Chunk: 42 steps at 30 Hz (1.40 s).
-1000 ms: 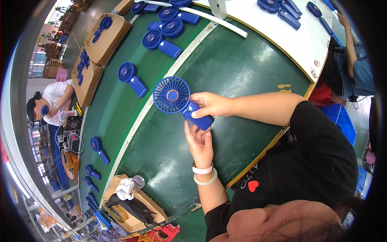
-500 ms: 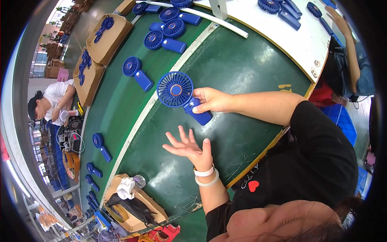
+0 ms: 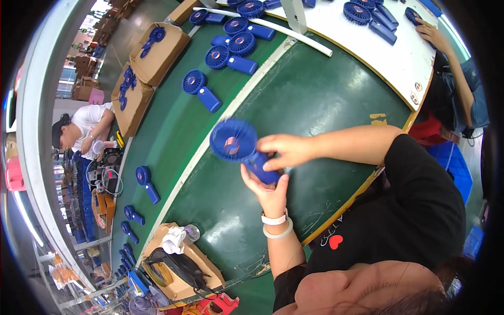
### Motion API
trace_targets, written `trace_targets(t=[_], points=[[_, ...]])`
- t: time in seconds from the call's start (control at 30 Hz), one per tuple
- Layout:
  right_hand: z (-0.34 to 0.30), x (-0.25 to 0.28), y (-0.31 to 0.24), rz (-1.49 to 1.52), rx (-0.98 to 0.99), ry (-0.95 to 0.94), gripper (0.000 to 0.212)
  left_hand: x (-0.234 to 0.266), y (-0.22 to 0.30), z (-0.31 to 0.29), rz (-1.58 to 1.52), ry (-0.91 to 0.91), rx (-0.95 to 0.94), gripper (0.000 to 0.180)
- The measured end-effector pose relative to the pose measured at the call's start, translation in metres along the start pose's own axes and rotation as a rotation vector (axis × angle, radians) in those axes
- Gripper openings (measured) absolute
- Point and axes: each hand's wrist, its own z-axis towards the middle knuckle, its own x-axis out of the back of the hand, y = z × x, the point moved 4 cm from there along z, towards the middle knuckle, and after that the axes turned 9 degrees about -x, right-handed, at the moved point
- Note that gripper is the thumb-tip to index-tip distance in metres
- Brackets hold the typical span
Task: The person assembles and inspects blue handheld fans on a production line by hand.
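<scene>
Head view: person stands at a green conveyor belt [image 3: 294, 100], both hands on one blue handheld fan [image 3: 242, 149], held just above the belt in the middle of the frame. Fan head is blurred, round grille facing up toward the camera, orange hub in its centre. Right hand [image 3: 286, 150] comes in from the right, fingers closed around the top of the fan handle just below the head. Left hand [image 3: 270, 191] comes up from below, white wristband and pale bangle on the wrist, palm and fingers wrapped on the lower end of the handle. More blue fans [image 3: 201, 89] lie flat on the belt further up, well apart from the held one. Cardboard boxes [image 3: 157, 50] with fans sit left of the belt. A white pipe [image 3: 273, 27] runs across the top. Another person [image 3: 86, 128] in white sits at far left, a second person's arm [image 3: 454, 58] at top right
</scene>
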Motion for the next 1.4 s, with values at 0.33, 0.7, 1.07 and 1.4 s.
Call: trace_targets(t=[0.33,0.7,1.07,1.4], points=[[0.131,0.060,0.008,-0.870,-0.059,0.377,0.039,0.017,-0.006,0.000,-0.504,0.213,0.284,0.068],[0.190,0.119,0.042,-0.600,-0.314,0.869,0.035,0.016,-0.008,0.001,-0.659,0.142,0.205,0.066],[0.032,0.037,0.005,1.119,-0.243,-0.172,0.052,0.015,-0.010,-0.001,-0.814,0.119,0.335,0.079],[0.017,0.024,0.038,1.150,-0.286,-0.251,0.053,0.027,-0.012,-0.001,-1.063,0.065,0.331,0.049]])
